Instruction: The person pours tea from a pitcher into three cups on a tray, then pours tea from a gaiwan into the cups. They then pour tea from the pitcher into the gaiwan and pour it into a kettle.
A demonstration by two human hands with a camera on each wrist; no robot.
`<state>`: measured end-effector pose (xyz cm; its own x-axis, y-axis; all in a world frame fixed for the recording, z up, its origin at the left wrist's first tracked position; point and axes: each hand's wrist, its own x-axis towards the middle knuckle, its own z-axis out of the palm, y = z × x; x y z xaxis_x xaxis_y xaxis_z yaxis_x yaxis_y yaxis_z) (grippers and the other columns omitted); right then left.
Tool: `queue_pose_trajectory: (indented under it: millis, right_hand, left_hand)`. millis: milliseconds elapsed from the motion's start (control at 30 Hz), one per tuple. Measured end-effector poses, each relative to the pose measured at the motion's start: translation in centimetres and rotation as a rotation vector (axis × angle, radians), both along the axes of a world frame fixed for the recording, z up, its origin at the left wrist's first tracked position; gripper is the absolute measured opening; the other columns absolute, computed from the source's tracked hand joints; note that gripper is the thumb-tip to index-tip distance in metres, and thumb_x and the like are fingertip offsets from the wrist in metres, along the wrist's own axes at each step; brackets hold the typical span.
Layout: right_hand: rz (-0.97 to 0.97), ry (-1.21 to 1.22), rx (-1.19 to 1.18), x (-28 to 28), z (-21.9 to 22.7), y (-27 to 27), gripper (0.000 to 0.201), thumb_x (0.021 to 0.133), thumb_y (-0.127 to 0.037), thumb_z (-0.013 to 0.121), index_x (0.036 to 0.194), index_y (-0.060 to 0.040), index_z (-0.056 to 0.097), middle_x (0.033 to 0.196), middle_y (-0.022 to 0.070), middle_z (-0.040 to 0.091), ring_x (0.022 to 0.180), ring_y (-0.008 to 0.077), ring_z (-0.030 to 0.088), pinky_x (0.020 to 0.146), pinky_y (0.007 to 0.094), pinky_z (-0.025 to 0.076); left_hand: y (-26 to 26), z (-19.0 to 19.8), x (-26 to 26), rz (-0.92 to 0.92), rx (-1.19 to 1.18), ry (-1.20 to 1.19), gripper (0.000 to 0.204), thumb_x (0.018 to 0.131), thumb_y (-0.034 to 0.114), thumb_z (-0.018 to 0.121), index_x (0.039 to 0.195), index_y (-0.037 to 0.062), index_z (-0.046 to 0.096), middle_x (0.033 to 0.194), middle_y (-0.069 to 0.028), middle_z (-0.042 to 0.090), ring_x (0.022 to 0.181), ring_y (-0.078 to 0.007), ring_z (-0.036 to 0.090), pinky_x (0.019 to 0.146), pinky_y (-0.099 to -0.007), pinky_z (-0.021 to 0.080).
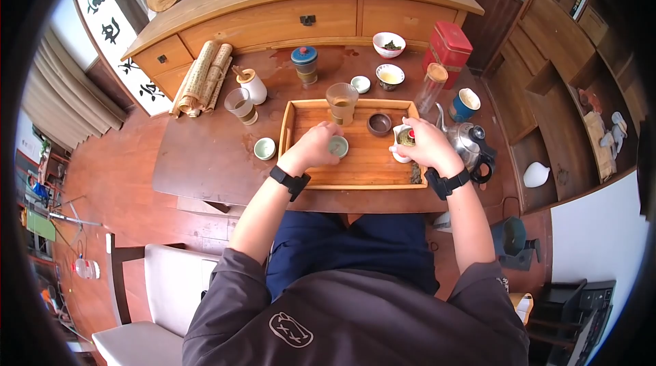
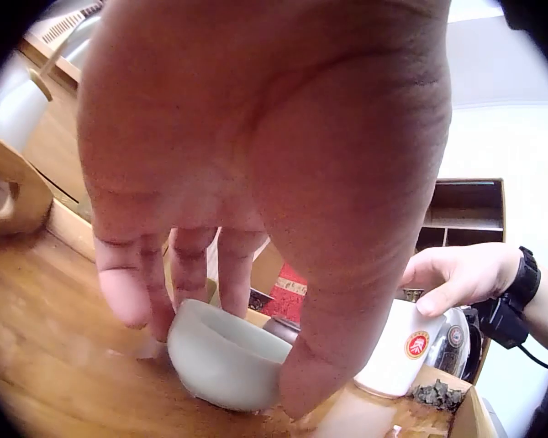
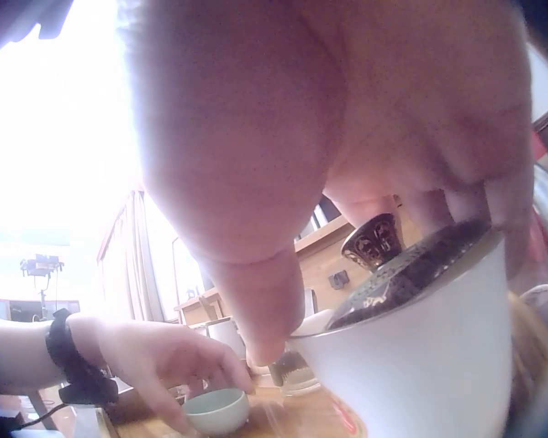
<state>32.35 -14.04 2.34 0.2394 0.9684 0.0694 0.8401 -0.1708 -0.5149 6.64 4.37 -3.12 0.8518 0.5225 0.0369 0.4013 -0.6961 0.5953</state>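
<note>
My left hand [image 1: 313, 147] pinches a small pale-green teacup [image 2: 224, 360] between thumb and fingers, low over the wooden tea tray [image 1: 369, 178]. On the tray's right side, my right hand [image 1: 429, 145] grips a white gaiwan [image 2: 393, 351] by its rim; a red round emblem marks its side. Its dark patterned lid [image 3: 411, 274], with a flared knob [image 3: 373, 242], sits tilted under the palm in the right wrist view. Behind the hands, a glass pitcher [image 1: 341, 103] of tea and a dark brown cup [image 1: 379, 124] stand on the tray.
Another green teacup [image 1: 264, 149] stands left of the tray, near a glass cup [image 1: 241, 106]. A steel kettle [image 1: 468, 144] is close beside my right wrist. Loose tea leaves [image 1: 415, 175] lie in the tray's right corner. A red tin [image 1: 449, 45] and small bowls stand behind.
</note>
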Motion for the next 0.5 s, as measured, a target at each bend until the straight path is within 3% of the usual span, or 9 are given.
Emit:
queue_pose_trajectory:
  millis: [233, 333, 500]
  right_hand:
    - [0.009, -0.02, -0.009, 0.5, -0.6, 0.2, 0.081, 0.08, -0.04, 0.089, 0.139, 0.0062, 0.06, 0.124, 0.027, 0.069, 0.117, 0.0397, 0.069, 0.102, 0.0434, 0.055]
    - [0.015, -0.019, -0.016, 0.6, -0.6, 0.3, 0.081, 0.08, -0.04, 0.088, 0.14, 0.0058, 0.059, 0.125, 0.0268, 0.069, 0.117, 0.0397, 0.068, 0.102, 0.0434, 0.055]
    - [0.038, -0.039, -0.02, 0.6, -0.3, 0.6, 0.081, 0.08, -0.04, 0.089, 0.139, 0.0071, 0.059, 0.124, 0.028, 0.069, 0.117, 0.0405, 0.068, 0.101, 0.0434, 0.055]
  left_hand:
    - [0.0, 1.3, -1.0, -0.005, 0.003, -0.002, 0.07, 0.068, 0.023, 0.092, 0.13, 0.0054, 0.066, 0.123, -0.017, 0.069, 0.118, -0.034, 0.065, 0.104, -0.0406, 0.053]
    - [-0.6, 3.8, -2.2, 0.045, -0.044, -0.038, 0.07, 0.071, 0.027, 0.093, 0.133, 0.0045, 0.066, 0.122, -0.0172, 0.069, 0.117, -0.0321, 0.066, 0.102, -0.0403, 0.054]
    - [1.3, 5.0, -5.6, 0.139, -0.04, -0.031, 0.062, 0.077, 0.026, 0.089, 0.129, -0.0007, 0.067, 0.123, -0.0214, 0.069, 0.12, -0.0362, 0.064, 0.105, -0.0422, 0.052]
